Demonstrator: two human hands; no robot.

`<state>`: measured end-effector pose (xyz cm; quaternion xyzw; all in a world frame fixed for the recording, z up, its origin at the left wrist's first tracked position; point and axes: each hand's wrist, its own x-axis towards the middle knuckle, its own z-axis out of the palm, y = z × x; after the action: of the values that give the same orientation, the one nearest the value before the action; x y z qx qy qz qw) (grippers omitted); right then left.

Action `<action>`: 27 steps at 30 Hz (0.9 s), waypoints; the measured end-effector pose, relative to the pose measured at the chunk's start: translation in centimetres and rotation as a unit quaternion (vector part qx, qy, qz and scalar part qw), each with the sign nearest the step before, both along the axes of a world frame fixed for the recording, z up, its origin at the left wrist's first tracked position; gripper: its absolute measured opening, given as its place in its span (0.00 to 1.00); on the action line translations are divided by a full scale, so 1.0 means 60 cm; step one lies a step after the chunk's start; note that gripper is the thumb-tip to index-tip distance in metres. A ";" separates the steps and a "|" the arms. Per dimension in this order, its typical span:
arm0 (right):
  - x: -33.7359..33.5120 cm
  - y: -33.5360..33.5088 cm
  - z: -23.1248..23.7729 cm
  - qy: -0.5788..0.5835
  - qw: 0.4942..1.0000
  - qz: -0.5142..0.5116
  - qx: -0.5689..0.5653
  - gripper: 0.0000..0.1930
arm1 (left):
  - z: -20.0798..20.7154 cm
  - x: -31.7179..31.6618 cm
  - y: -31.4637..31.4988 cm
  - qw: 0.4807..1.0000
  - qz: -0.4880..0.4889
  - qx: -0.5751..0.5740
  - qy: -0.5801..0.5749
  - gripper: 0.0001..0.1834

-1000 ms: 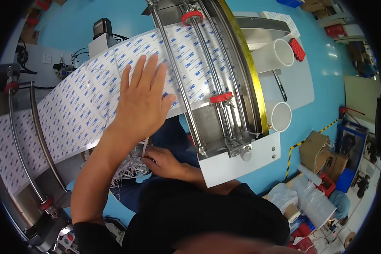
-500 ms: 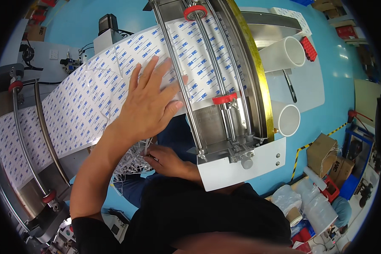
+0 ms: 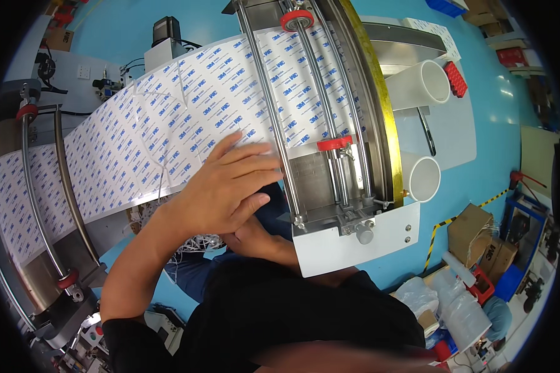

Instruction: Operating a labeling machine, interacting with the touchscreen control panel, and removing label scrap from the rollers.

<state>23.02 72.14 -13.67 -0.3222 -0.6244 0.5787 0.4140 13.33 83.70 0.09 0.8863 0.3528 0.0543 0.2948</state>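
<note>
A long white sheet with a repeated blue print (image 3: 130,130) stretches from the left rollers to the metal frame at the right. Over its near edge is my left hand (image 3: 221,186), fingers stretched toward the frame's nearest steel rod (image 3: 269,99); whether it touches the sheet I cannot tell. Below it lies my right hand (image 3: 255,239), its fingers hidden behind the left one. Beside the right hand hangs a tangle of thin white strips (image 3: 196,244), partly covered by my left forearm. Creases or thin strips run across the sheet near its middle.
Red collars (image 3: 334,143) sit on the frame's rods, above a white side plate (image 3: 354,245). Beyond the yellow edge (image 3: 389,137) are two white tubes (image 3: 426,82), a black pen (image 3: 427,130) and a red block (image 3: 455,79). Cardboard boxes (image 3: 471,227) stand at right.
My left hand has slid nearer to me, from the sheet's middle to its near edge. It now covers the right hand's fingers, which showed beside the strips before.
</note>
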 end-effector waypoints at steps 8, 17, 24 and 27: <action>0.003 0.001 0.013 -0.006 0.998 0.057 -0.005 0.11 | -0.005 0.028 -0.009 0.986 0.152 0.065 -0.034 0.25; 0.005 -0.002 0.020 -0.019 0.999 0.039 0.017 0.10 | -0.013 0.013 -0.019 0.994 0.030 0.102 0.002 0.22; 0.006 -0.011 0.014 -0.028 0.998 0.051 0.025 0.11 | -0.026 -0.019 -0.035 0.973 0.074 0.169 -0.136 0.12; 0.006 -0.019 0.020 -0.026 0.998 0.034 0.039 0.12 | -0.004 -0.040 -0.063 0.966 0.128 0.177 -0.139 0.12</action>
<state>23.39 71.02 -12.46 -0.2995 -0.6671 0.5593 0.3904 10.92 79.89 -0.17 0.8558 0.4035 0.2753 0.1702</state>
